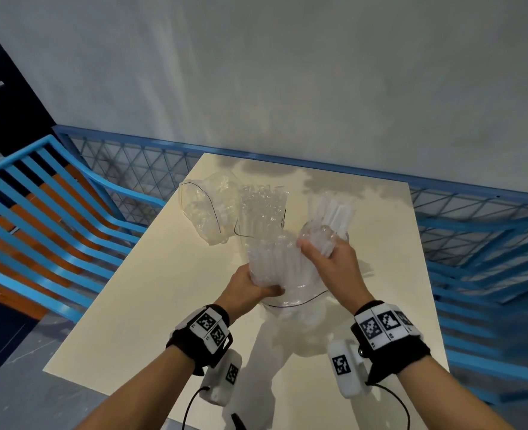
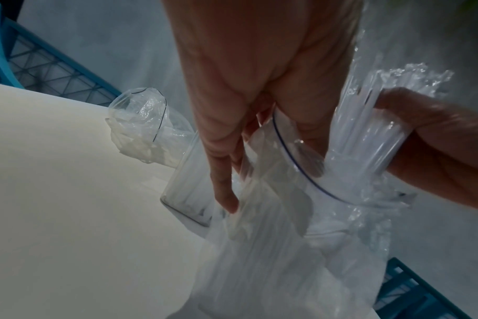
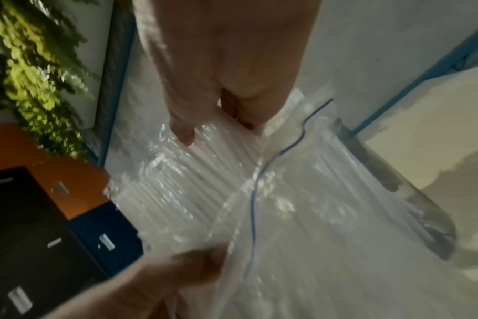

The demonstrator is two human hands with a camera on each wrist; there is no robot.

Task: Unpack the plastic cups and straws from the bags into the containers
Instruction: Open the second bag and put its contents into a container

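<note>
Above the cream table both hands hold a clear zip bag with a bundle of clear wrapped straws in it. My left hand grips the bag at its lower end, fingers curled into the plastic. My right hand is wrapped round the upper part of the straw bundle. Behind them stand two clear containers, one with wrapped straws and one with white straws. In the right wrist view the bag's blue zip line runs across the straws.
A crumpled clear bag lies at the table's far left, beside the left container. A blue mesh fence runs behind the table and along its right side. A blue slatted bench stands to the left.
</note>
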